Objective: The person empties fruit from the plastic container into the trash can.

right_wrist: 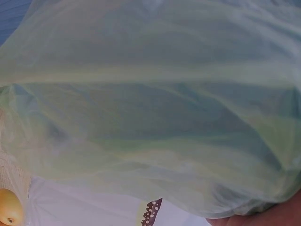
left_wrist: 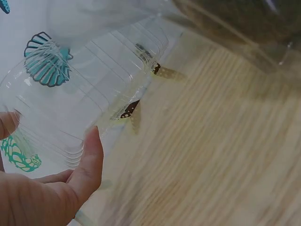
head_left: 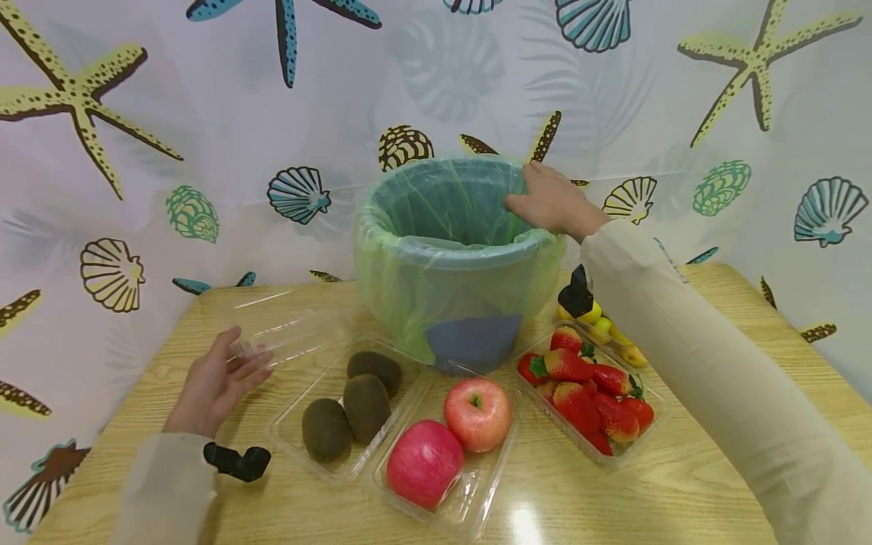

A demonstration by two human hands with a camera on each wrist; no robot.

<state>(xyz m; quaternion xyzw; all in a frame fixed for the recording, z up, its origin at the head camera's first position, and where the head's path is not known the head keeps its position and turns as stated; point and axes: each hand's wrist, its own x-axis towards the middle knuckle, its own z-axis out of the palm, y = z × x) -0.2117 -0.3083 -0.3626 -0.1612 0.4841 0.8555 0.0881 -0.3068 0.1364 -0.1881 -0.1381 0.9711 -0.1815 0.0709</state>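
Observation:
My left hand [head_left: 216, 382] holds a clear plastic tray [head_left: 289, 333] by its near end, over the left part of the table. In the left wrist view the thumb [left_wrist: 91, 157] presses one side of that tray and a finger shows at the other. A blue trash bin [head_left: 477, 341] stands at the back, lined with a thin green bag [head_left: 402, 288] folded over its rim. At the bin's right side my right hand [head_left: 555, 198] grips the lined rim. Only a bit of that hand shows in the right wrist view, at the bag's edge.
In front of the bin, clear trays hold kiwis [head_left: 366, 407], two apples [head_left: 477, 415] and strawberries [head_left: 589, 386]. Yellow fruit [head_left: 630, 352] lies behind the strawberries, partly hidden by my right sleeve. A curtain with shells and starfish [head_left: 341, 113] hangs behind the wooden table [head_left: 572, 507].

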